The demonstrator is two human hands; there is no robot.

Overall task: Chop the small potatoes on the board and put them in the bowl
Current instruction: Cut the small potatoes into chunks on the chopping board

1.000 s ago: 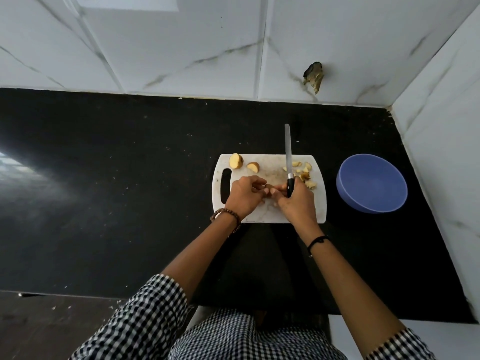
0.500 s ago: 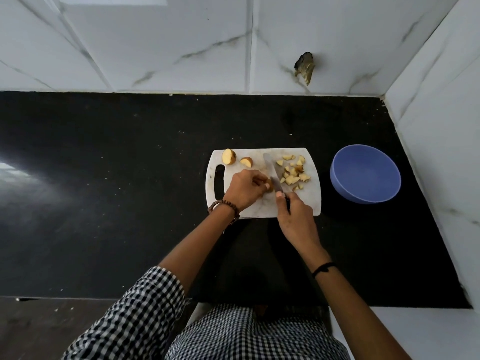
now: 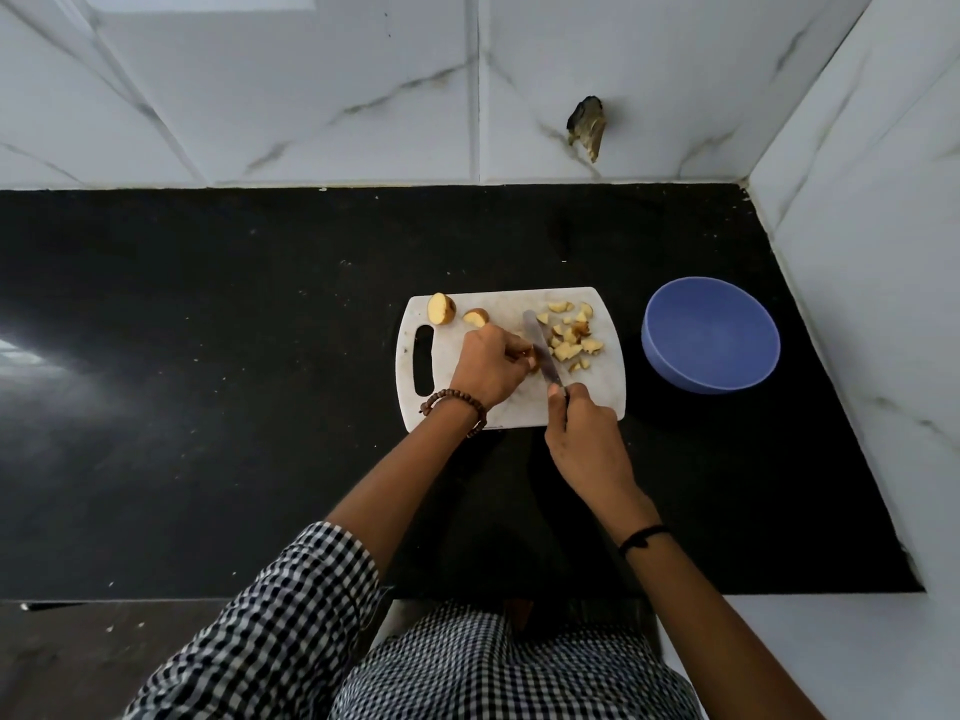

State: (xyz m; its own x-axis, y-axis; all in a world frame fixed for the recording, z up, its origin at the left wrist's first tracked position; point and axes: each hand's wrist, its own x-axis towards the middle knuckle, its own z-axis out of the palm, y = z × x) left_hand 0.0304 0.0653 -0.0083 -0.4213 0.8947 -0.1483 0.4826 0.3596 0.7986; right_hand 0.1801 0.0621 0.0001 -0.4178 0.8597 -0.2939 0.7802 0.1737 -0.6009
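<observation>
Potato piece (image 3: pixel 531 358), seemingly pinched under curled left hand (image 3: pixel 491 368); right hand (image 3: pixel 587 439) grips knife (image 3: pixel 540 345).

White plastic cutting board (image 3: pixel 597 397), handle slot at its left end, flat on the black counter (image 3: pixel 208 356); one potato half (image 3: pixel 441 308), cut face showing, and a smaller wedge (image 3: pixel 476 318) near its far left corner; loose heap of chopped pieces (image 3: pixel 569 340) on its right half; another potato piece (image 3: pixel 531 362), mostly hidden, mid-board against the knife (image 3: pixel 540 348) blade; blue bowl (image 3: pixel 727 376) upright, right of the board, apart from it.
</observation>
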